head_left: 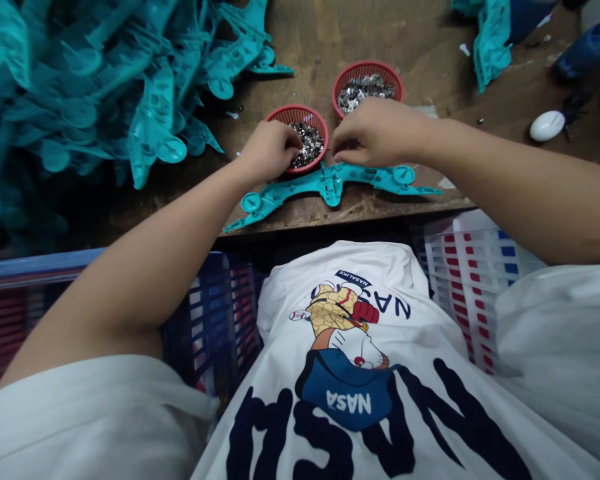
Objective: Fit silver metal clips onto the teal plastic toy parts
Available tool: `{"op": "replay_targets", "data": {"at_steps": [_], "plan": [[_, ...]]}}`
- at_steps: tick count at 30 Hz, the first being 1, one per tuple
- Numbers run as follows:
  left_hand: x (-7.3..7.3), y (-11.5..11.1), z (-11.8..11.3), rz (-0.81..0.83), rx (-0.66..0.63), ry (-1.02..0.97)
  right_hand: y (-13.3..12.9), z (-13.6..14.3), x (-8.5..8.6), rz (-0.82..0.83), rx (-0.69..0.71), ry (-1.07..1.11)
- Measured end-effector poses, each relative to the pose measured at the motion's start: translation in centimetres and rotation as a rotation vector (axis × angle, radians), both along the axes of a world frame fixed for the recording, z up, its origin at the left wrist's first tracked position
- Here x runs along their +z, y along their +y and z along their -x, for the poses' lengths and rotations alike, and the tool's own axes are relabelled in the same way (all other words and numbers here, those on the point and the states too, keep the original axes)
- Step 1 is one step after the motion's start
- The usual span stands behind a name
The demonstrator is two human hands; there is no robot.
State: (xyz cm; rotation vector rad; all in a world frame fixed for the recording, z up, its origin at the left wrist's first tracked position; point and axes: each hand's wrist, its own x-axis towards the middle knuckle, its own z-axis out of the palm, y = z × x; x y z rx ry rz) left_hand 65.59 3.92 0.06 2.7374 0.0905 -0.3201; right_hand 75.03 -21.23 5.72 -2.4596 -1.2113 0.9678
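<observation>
A turquoise plastic part (pixel 331 185), long and winged with a round disc near each end, lies along the front edge of the wooden table. Behind it, my left hand (pixel 271 152) dips its curled fingertips into a small red basket (pixel 321 123) of tiny shiny metal pieces (pixel 309 145). My right hand (pixel 375 133) is just above the part's middle, thumb and fingers closed together, in front of a second red basket (pixel 400 80) with larger-looking metal clips (pixel 363 91). Whatever either hand's fingertips hold is too small or hidden to make out.
A big heap of similar turquoise parts (pixel 95 87) fills the table's left side. More turquoise pieces (pixel 493 47), a white oval object (pixel 547 125) and a dark blue item (pixel 587 50) are at right. Plastic crates, blue (pixel 207 313) and white (pixel 465 273), stand below the table edge.
</observation>
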Motion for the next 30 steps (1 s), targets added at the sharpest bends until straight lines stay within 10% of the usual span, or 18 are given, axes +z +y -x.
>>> {"op": "replay_targets", "data": {"at_steps": [30], "plan": [[2.4,-0.7,0.4,0.019,0.105,-0.037,-0.1,-0.5,0.0,-0.027,0.117,-0.224]]}}
